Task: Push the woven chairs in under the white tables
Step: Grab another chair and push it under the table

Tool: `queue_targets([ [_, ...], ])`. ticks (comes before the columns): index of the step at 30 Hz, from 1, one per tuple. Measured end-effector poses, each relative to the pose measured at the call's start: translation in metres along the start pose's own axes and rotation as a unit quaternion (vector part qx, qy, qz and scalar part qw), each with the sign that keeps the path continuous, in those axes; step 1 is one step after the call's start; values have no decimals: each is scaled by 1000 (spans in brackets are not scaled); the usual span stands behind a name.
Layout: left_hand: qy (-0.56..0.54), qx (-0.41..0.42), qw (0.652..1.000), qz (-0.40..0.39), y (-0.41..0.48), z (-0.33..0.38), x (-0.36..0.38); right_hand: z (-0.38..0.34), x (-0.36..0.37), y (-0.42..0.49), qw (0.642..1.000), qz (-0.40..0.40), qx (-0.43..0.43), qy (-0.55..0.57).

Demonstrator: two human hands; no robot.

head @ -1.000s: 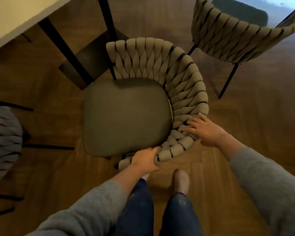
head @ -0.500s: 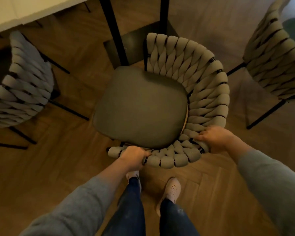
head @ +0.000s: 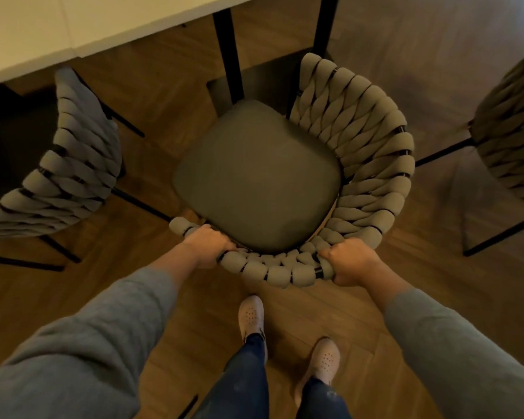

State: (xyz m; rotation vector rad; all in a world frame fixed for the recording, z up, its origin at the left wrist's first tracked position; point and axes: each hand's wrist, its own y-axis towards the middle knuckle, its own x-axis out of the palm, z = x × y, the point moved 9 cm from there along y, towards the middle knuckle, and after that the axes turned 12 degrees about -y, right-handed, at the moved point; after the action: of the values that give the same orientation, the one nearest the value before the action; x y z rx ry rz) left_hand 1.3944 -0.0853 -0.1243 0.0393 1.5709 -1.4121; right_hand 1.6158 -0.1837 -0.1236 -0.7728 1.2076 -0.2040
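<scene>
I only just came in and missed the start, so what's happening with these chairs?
A person in a grey sweater stands behind a woven chair, gripping its curved back with both the left hand and the right hand. The chair faces the white table, with its seat near the black table legs but not yet under the top. Another woven chair on the left sits closer to the table; a third stands off to the right.
</scene>
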Motion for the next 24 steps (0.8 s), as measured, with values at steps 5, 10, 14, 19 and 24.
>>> queue_targets([
  [5,33,-15,999,-12,0,-56,-18,-20,-29,34,999,-15,20,24],
  [10,68,-43,996,-24,-3,-93,-29,-37,-52,55,999,-11,11,41],
  [14,25,-94,993,-64,-2,-86,-23,-26,-41,54,995,-60,-54,58],
  [19,-254,-104,955,-114,21,-13,-14,72,-38,50,989,-100,-79,-78],
  [24,-476,-102,869,-87,55,74,-25,179,-20,54,968,-121,-84,-204],
])
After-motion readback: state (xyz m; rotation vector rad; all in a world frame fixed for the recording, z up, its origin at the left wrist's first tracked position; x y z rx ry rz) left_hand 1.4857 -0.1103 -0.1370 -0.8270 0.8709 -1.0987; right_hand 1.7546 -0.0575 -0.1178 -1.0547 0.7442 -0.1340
